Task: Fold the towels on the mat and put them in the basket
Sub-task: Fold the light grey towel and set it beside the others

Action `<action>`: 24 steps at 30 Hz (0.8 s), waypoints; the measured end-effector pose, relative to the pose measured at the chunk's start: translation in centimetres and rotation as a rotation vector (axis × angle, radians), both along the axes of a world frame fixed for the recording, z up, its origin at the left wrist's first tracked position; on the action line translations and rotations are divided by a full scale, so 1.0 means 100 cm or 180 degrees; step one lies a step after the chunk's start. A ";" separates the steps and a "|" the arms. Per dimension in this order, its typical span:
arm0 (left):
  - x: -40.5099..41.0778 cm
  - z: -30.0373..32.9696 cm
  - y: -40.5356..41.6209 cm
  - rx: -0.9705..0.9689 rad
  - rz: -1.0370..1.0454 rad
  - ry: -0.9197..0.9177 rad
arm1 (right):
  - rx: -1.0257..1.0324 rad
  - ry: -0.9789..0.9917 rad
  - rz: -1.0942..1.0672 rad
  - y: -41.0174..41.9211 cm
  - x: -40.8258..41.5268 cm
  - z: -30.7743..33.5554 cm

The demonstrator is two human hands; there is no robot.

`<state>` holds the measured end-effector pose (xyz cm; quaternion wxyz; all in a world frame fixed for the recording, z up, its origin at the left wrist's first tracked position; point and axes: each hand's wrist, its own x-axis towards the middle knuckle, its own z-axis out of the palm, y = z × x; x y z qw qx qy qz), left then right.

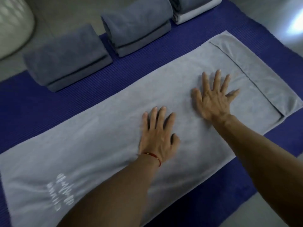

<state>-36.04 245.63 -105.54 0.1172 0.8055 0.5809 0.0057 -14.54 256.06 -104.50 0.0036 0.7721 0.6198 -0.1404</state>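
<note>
Risk 1: fold w/ trapped creases; cause: hands lifting off before far-right end is smoothed.
Risk 2: skewed fold, edges off; cause: uneven push from the two hands, pile sliding on ribbed mat.
Risk 3: knocking the folded stacks; cause: towel swung far during the fold, stacks just beyond its far edge.
Left hand [157, 136]: flat, fingers straight & spread, pressing towel mid-length; grips nothing.
Right hand [213, 99]: flat, fingers splayed wide, pressing further right; grips nothing.
Light grey towel [101, 145]: spread long on blue mat [131, 68], left-near to right-far; hemmed band at right end, white lettering near-left, illegible.
Dark grey folded towels [65, 59]: two stacks, far left & centre.
Light grey folded towels [193, 9]: far right.
Basket: can't tell; white rounded object [14, 23] far left, unclear.
</note>
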 end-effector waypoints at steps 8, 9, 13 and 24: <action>-0.071 0.006 -0.003 -0.0455 -0.0007 -0.0977 | -0.0605 -0.0287 0.0997 -0.158 -0.087 0.004; -0.099 0.010 -0.012 -0.0387 0.0097 -0.0818 | -0.0552 -0.0408 0.1316 -0.172 -0.089 0.008; -0.235 0.016 -0.048 -0.0101 0.1224 -0.0127 | -0.0539 -0.0613 0.2394 -0.207 -0.112 0.024; -0.407 0.025 -0.050 -0.0118 0.2584 0.0118 | -0.0762 0.0082 0.1835 -0.285 -0.300 0.035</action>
